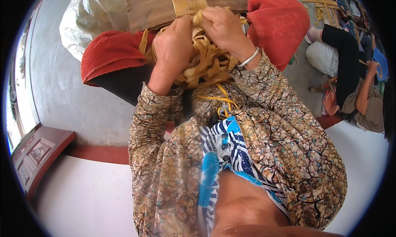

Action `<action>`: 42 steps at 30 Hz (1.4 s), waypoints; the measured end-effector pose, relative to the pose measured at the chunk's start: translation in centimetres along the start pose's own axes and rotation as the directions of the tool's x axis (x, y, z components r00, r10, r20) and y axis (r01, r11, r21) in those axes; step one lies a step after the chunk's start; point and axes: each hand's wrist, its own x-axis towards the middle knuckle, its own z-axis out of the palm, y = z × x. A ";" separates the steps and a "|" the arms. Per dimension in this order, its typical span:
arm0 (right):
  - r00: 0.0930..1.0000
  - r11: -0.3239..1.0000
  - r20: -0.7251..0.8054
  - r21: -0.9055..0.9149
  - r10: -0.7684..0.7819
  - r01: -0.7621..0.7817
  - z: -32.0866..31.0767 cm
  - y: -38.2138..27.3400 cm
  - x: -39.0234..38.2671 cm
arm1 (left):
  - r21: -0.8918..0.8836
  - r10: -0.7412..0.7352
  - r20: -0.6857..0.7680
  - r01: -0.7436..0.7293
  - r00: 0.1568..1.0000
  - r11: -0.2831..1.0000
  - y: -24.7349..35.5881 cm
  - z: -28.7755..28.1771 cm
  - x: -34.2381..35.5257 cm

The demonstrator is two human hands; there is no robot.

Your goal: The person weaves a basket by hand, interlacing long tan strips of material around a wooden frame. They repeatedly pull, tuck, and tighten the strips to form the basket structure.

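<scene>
the place looked like a house room doubling as a handcraft workshop: a carved red-brown panelled door [39, 152] and a plain grey concrete-like floor [103, 113] suggested a home, while the heap of flat tan strips [206, 66], the brown wooden board [148, 8] and a seated co-worker in black trousers [344, 57] pointed to shared handwork.

A big shiny white bag [93, 22] is on the grey floor [99, 113], top L, & a brown carved panel [40, 152] is low on the L, nr a red strip [97, 153]. On the R, a person [350, 74] in blk pants [343, 49] & a stripy top [373, 113] is nr a white sack [324, 58].
</scene>
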 end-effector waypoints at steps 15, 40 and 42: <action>0.807 0.162 0.492 0.812 0.327 -0.561 -0.4 0.5 -2.1 | -0.584 -0.051 0.095 0.097 0.994 0.806 1.5 -0.4 0.4; 0.991 0.928 0.088 0.369 -0.097 0.058 -4.3 -1.5 2.4 | 0.048 0.174 -0.073 -0.171 0.982 0.984 0.5 -2.0 -0.8; 0.923 0.866 0.380 0.437 0.066 -0.242 -4.4 -2.1 2.1 | -0.020 0.151 -0.041 -0.152 0.988 0.988 0.5 -1.7 -0.3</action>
